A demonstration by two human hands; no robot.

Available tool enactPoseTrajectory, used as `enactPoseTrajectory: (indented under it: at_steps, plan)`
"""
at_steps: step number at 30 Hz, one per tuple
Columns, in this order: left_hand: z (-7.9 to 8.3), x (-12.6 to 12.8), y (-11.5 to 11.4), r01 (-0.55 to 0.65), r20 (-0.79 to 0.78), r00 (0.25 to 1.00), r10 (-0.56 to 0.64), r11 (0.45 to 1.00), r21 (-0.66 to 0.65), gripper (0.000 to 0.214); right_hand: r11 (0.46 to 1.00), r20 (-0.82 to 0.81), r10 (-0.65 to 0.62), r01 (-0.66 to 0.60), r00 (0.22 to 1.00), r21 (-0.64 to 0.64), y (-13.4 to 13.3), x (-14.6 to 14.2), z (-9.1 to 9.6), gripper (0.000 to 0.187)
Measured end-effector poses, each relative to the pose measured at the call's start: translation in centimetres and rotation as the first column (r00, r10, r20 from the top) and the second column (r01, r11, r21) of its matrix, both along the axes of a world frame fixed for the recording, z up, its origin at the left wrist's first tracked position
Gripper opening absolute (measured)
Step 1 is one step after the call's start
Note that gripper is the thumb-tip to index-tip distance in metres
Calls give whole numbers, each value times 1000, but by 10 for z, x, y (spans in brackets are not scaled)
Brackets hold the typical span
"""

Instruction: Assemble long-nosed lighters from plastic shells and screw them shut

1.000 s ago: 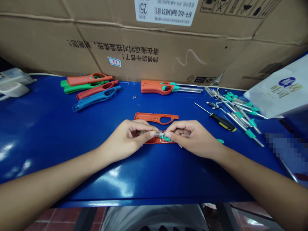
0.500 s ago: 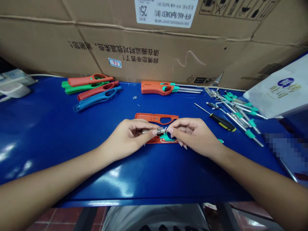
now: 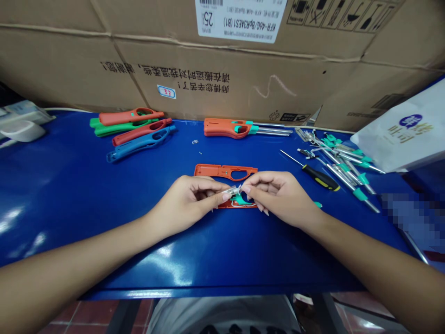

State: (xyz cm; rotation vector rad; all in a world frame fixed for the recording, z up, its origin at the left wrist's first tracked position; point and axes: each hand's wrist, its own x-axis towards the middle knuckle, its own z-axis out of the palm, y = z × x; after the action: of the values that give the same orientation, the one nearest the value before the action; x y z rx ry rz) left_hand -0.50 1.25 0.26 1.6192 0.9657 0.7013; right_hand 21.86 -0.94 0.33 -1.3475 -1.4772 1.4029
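Blue and glossy, the tabletop spreads before me, pale glare streaking its near part, with red floor tiles below its edge. Along the back stands a big cardboard box, its print upside down.

On the left lie white items, then loose handle shells in orange, green, red and blue, overlapping. Near the box sit orange lighter bodies with metal tubes pointing right; tiny screws are scattered just left of them and nearer me. To the right, a black-and-yellow screwdriver lies beside a jumble of metal tubes with green fittings, and a white bag leans in behind those.

Straight ahead, an orange half-shell rests just beyond my knuckles. Nearer lies the orange lower half, holding a green trigger piece and a white wire; my hands hide much of it. Above it, my left grip is pinched firmly on a clear cylinder. My right grip nips the cylinder's pale end between thumb and forefinger; finer detail there is too small to tell.
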Motion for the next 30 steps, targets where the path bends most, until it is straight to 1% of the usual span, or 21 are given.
enactPoseTrajectory:
  at_steps: [4,13,17,19,22,23,26,30]
  plan:
    - [-1,1,-2,-12,-10,1000,12,999,29,18,1000,6,5,-5,1000,-1,0,0,2,20]
    - [-3,2,-4,12,-11,1000,-11,997,75,17,1000,-5,11,-11,1000,-8,-1,-1,3,19]
    - [0,1,-3,11,-30,1000,-8,994,107,18,1000,-9,11,-11,1000,-20,0,-2,3,19]
    - [4,-1,-1,23,-65,998,-14,989,147,20,999,-18,16,-16,1000,-28,-1,-2,4,19]
    - [12,-6,3,85,-155,987,-51,973,216,22,999,-13,33,-34,999,-27,-2,-3,5,19]
    - [15,-8,4,119,-196,978,-74,967,227,23,999,-5,35,-35,999,-28,-3,-3,6,20]
    - [20,-13,9,170,-308,947,-88,953,251,25,999,22,18,-17,1000,-34,-4,-2,6,24]
    - [23,-18,14,261,-390,914,-113,899,350,18,999,87,41,-39,995,-20,-4,0,7,22]
